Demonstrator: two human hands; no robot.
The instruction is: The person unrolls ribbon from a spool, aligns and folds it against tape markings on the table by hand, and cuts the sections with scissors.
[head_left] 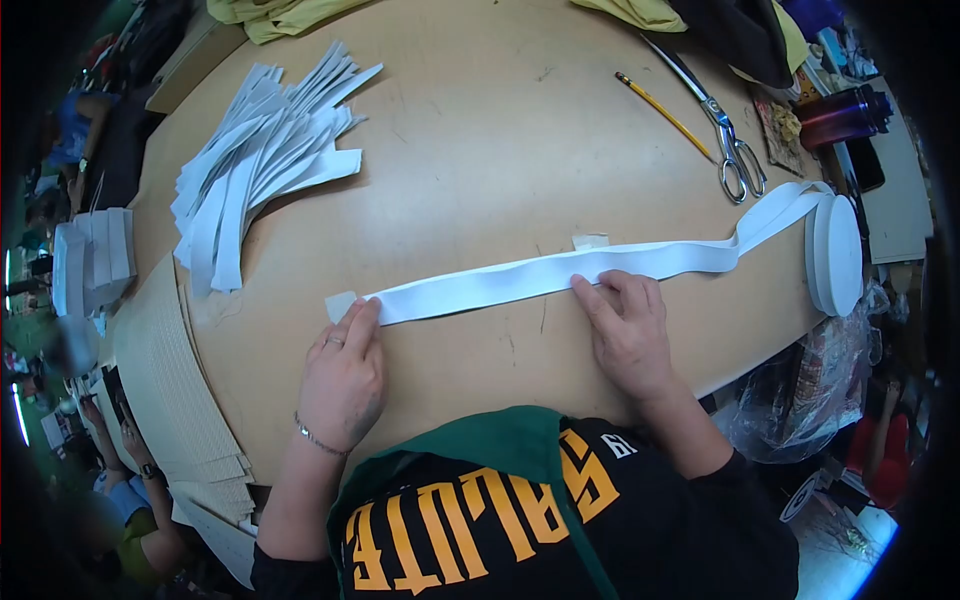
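A length of wide white elastic band lies stretched across the table in front of me, its far end looping up to a white roll at the right. My left hand has its fingertips closed on the band's left end, beside a small pale piece of tape. Farther along, my right hand holds the band's near edge between thumb and fingers. A second pale tape piece shows just beyond the band there.
Many cut white strips lie heaped at the upper left. Scissors and a yellow pencil rest at the upper right, near a dark bottle. Stacked beige sheets line the left edge; clear plastic hangs at the right.
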